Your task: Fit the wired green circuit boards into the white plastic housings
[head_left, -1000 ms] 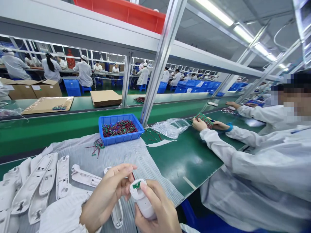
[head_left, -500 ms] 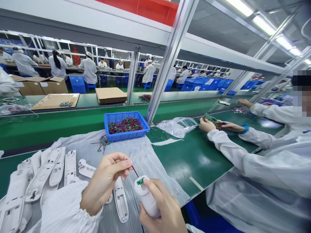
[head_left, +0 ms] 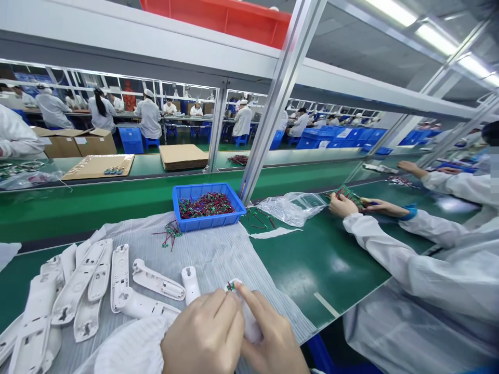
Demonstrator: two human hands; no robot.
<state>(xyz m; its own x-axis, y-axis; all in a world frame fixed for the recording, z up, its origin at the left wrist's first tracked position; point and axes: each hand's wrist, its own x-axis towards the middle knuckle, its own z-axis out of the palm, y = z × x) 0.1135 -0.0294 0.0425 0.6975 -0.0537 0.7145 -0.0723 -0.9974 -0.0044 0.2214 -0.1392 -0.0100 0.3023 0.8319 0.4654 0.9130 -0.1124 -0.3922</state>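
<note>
Housing (head_left: 251,324), white, sits in the right hand (head_left: 275,335), low center, partly covered by both hands. Right hand wraps it from the right side, index finger reaching up to the far end. Green board (head_left: 233,286) shows at that end, right by the index fingertip, with a short bit of red wire (head_left: 229,285) on it. Left hand (head_left: 208,330) is against the left side of the housing, back of the hand up, fingers curled in tight near the board. Its fingertips are hidden, so can't tell what they pinch. Housing is held above the pale sheet (head_left: 218,252) on the green tabletop (head_left: 300,259). White shells (head_left: 37,311) lie in an overlapping pile on the sheet, left of the hands. Angled shell (head_left: 158,283) is closer in, and a narrow shell (head_left: 191,285) is just beyond the left hand, near end hidden behind it. Blue bin (head_left: 210,223) full of wired boards is past the hands at the sheet's far edge, a few loose wired boards (head_left: 170,235) beside it. Clear bag (head_left: 290,206) is right of the bin. Co-worker on the right holds a green panel (head_left: 348,196) in both hands.
</note>
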